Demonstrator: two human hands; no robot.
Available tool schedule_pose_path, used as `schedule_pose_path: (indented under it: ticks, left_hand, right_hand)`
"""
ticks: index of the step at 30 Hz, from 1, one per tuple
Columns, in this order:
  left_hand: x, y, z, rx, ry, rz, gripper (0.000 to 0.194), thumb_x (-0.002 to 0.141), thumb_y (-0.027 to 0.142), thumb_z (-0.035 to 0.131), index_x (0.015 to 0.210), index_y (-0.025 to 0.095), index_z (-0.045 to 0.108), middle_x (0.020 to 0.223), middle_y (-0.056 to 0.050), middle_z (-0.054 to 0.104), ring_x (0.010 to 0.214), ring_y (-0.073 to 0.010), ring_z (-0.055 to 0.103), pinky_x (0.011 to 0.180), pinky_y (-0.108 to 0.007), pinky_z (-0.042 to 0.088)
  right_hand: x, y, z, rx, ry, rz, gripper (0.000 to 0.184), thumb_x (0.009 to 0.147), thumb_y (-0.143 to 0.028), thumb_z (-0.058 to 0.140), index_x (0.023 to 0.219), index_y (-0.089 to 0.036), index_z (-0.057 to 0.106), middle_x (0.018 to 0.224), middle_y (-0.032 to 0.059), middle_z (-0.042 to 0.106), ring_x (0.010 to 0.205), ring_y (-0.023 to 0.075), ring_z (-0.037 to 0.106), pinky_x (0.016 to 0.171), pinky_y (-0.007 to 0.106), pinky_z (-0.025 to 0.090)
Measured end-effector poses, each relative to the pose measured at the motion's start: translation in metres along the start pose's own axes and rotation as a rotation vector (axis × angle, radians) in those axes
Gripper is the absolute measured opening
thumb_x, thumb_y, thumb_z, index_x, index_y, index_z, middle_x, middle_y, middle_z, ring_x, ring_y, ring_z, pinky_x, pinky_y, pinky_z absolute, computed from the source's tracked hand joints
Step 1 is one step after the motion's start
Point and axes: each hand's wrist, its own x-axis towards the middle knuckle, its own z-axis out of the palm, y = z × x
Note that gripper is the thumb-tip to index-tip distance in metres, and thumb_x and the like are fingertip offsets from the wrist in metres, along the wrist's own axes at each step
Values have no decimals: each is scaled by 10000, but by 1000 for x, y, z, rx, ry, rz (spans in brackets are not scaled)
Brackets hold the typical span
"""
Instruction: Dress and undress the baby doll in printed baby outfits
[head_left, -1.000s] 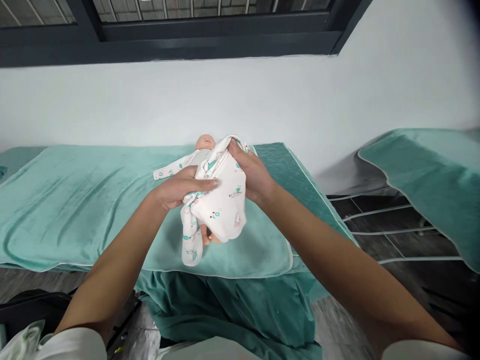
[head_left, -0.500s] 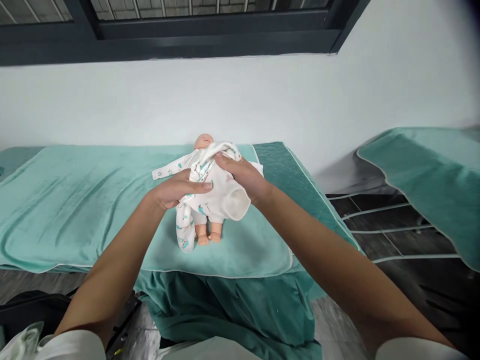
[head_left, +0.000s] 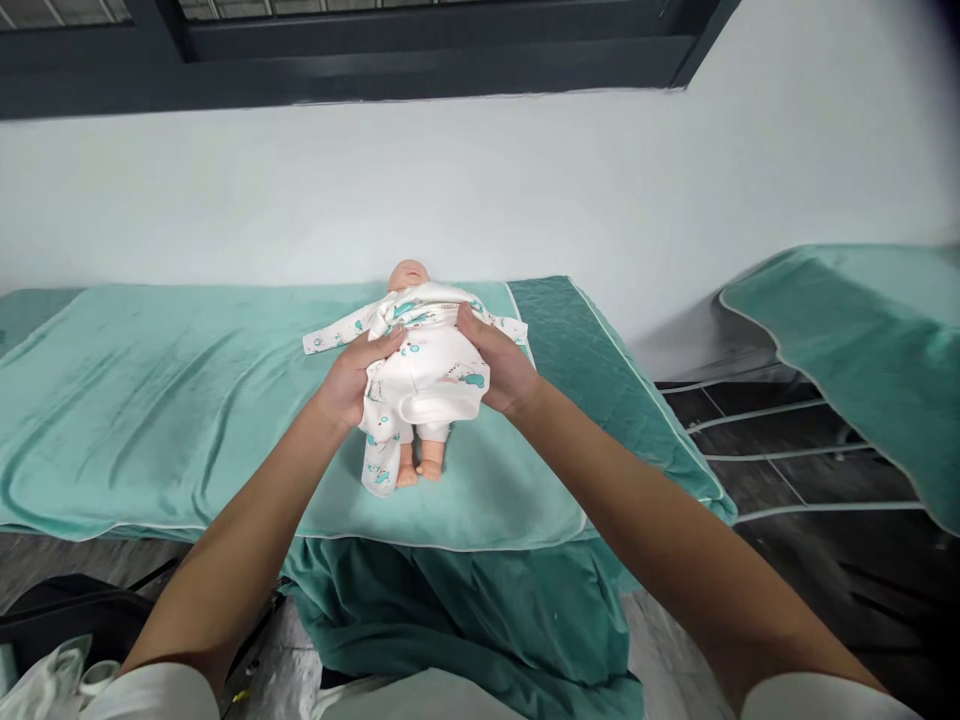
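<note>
A baby doll (head_left: 409, 274) lies on its back on a light-green blanket, head toward the wall and bare feet toward me. Sleeves of white printed cloth stretch out to both sides of it. Above its body I hold a white baby garment (head_left: 427, 365) with teal prints, whose exact kind I cannot tell. My left hand (head_left: 356, 375) grips the garment's left side, thumb on top. On the opposite side my right hand (head_left: 504, 360) grips it with the thumb pressed on the bunched cloth. One tube of cloth hangs down at the left beside the doll's legs.
The light-green blanket (head_left: 187, 400) covers a bed against the white wall (head_left: 315, 190). A darker green cover (head_left: 480, 610) drapes over the near edge. At right is a metal slatted frame (head_left: 787, 456) with another green cloth (head_left: 862, 340). A black bag (head_left: 67, 620) sits at lower left.
The garment has turned and spread flatter between my hands; its round opening has swung from the right toward the middle. My left hand has shifted slightly up, and the view has tilted slightly down.
</note>
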Motion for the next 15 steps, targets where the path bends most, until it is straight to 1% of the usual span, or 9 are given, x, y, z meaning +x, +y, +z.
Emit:
schedule_pose_path:
  ticks: [2, 4, 7, 9, 11, 12, 15]
  left_hand:
    - [0, 1, -3, 48, -38, -39, 491, 744, 424, 802, 1131, 139, 699, 975, -99, 762, 933, -272, 727, 779, -342, 575]
    - [0, 3, -8, 120, -66, -96, 499, 748, 410, 807, 1137, 118, 697, 971, -112, 760, 877, -257, 724, 746, -329, 559]
    - [0, 5, -15, 263, -102, -253, 488, 727, 398, 826, 1104, 110, 712, 966, -120, 759, 848, -244, 709, 734, -322, 540]
    - [1, 3, -18, 362, -128, -380, 466, 711, 388, 830, 1083, 129, 722, 965, -111, 757, 855, -240, 697, 733, -318, 528]
    - [1, -4, -20, 467, -142, -473, 421, 698, 373, 822, 1048, 158, 730, 952, -88, 756, 842, -228, 682, 709, -299, 507]
    - [2, -10, -20, 525, -151, -498, 388, 696, 365, 811, 1022, 170, 734, 941, -75, 754, 829, -220, 673, 693, -288, 492]
    - [2, -31, -20, 723, -213, -512, 265, 729, 361, 736, 926, 185, 735, 882, -49, 744, 753, -196, 637, 622, -264, 427]
  right_hand:
    - [-2, -2, -9, 16, 16, 16, 554, 812, -652, 687, 1147, -210, 680, 1037, 61, 731, 1112, 263, 653, 932, 389, 546]
    - [-5, -3, -20, 15, 32, 71, 552, 772, -633, 731, 1100, -190, 703, 995, 64, 737, 1046, 270, 675, 870, 377, 560]
    - [-15, -2, -36, -6, 31, 191, 557, 702, -624, 793, 1015, -168, 736, 922, 63, 742, 915, 249, 693, 753, 326, 561]
    - [-24, 3, -42, -55, 13, 289, 532, 677, -552, 844, 1015, -154, 741, 923, 65, 747, 863, 221, 691, 717, 290, 548]
    - [-34, 13, -43, -122, 3, 392, 501, 684, -447, 871, 1058, -142, 736, 969, 75, 752, 861, 204, 689, 721, 272, 539]
    - [-40, 20, -42, -146, 12, 432, 489, 696, -406, 870, 1081, -140, 731, 999, 82, 753, 875, 203, 690, 734, 271, 538]
    - [-62, 49, -34, -102, 87, 486, 452, 734, -383, 842, 1104, -148, 727, 1053, 92, 750, 930, 211, 697, 811, 293, 541]
